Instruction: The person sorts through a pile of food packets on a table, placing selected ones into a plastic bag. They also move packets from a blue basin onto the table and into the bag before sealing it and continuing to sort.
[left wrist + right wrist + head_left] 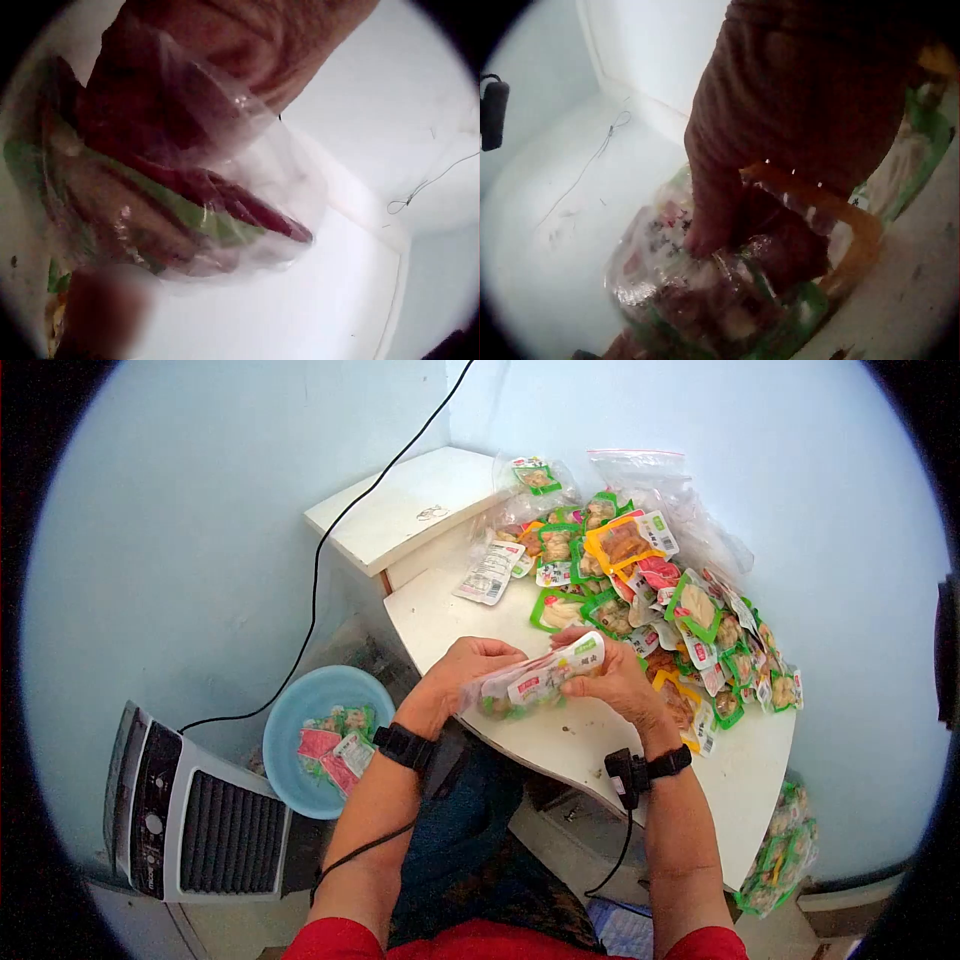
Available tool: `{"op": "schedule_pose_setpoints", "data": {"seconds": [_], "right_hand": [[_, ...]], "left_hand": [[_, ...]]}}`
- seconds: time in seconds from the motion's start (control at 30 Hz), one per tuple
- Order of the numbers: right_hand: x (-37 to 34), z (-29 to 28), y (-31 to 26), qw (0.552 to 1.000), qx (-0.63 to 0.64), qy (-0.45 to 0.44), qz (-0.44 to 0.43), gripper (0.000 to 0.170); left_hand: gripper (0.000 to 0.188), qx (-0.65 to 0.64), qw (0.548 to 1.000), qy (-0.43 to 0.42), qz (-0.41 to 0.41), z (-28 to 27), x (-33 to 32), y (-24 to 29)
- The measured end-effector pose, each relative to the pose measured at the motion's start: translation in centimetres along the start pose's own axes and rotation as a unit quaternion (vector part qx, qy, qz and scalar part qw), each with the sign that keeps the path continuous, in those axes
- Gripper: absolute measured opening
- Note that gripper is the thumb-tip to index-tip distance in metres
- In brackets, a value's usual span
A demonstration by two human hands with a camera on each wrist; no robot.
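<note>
A clear plastic bag with several small food packets inside is held between both hands over the table's front edge. My left hand grips the bag's left side; in the left wrist view the clear film lies over part of the hand. My right hand pinches a white-labelled packet at the bag's right end, thumb on its front. The right wrist view shows the right hand's fingers pressed on the shiny packets, with an orange-edged packet beside them.
A large pile of packets covers the back right of the white table. Empty-looking clear bags lie behind it. At the left are a blue basin holding packets and a fan-like appliance. A filled bag hangs low right.
</note>
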State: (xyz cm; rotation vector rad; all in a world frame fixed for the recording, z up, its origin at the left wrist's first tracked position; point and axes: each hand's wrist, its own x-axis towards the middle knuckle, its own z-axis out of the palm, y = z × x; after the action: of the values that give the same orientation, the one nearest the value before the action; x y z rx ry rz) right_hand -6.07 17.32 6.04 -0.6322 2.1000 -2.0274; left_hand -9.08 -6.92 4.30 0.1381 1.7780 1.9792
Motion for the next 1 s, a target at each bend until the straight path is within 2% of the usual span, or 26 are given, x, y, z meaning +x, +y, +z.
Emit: {"op": "schedule_pose_setpoints", "data": {"seconds": [0.1, 0.2, 0.3, 0.4, 0.47, 0.5, 0.57, 0.7, 0.8, 0.87, 0.97, 1.0], "right_hand": [[0.1, 0.5, 0.5, 0.999, 0.045, 0.014, 0.016, 0.041], [0.3, 0.9, 1.2, 0.997, 0.07, 0.035, -0.005, 0.038], [0.4, 0.8, 1.0, 0.997, 0.061, 0.036, 0.001, 0.036], [0.3, 0.7, 0.9, 0.998, 0.054, 0.03, 0.013, 0.04], [0.3, 0.4, 1.2, 0.998, 0.059, 0.014, 0.019, 0.048], [0.3, 0.5, 1.1, 0.998, 0.063, 0.021, 0.018, 0.045], [0.2, 0.9, 0.6, 0.997, 0.072, 0.032, 0.016, 0.039], [0.2, 0.8, 0.8, 0.997, 0.066, 0.033, 0.02, 0.047], [0.2, 0.5, 0.9, 0.997, 0.059, 0.023, 0.036, 0.055], [0.1, 0.6, 1.1, 0.996, 0.077, 0.017, 0.04, 0.054], [-0.1, 0.8, 0.7, 0.997, 0.063, 0.019, 0.027, 0.042], [-0.1, 0.8, 0.8, 0.997, 0.067, 0.015, 0.027, 0.042]], "left_hand": [[0.036, -0.097, 0.995, -0.018, 0.013, -1.0, -0.2, -1.3], [0.067, -0.202, 0.978, -0.03, 0.046, -0.5, -1.8, -0.8], [0.076, -0.136, 0.981, 0.017, 0.138, -0.8, -3.1, -1.1], [0.051, -0.06, 0.964, 0.07, 0.248, -0.6, -5.4, -0.8], [0.042, 0.032, 0.953, 0.071, 0.294, -0.8, -6.1, -1.1], [0.038, 0.077, 0.943, 0.071, 0.316, -0.9, -6.2, -1.1], [0.035, 0.053, 0.948, 0.071, 0.306, -0.8, -6.2, -1.1], [0.036, 0.093, 0.935, 0.096, 0.33, -0.8, -5.9, -1.4], [0.041, -0.1, 0.948, 0.031, 0.3, -0.2, -5.7, -2.0], [0.048, 0.068, 0.954, 0.116, 0.267, -0.9, -5.1, -4.2], [0.059, 0.16, 0.944, 0.197, 0.209, 1.0, -6.0, -4.0], [0.06, 0.122, 0.949, 0.204, 0.208, 2.1, -6.0, -3.6]]}}
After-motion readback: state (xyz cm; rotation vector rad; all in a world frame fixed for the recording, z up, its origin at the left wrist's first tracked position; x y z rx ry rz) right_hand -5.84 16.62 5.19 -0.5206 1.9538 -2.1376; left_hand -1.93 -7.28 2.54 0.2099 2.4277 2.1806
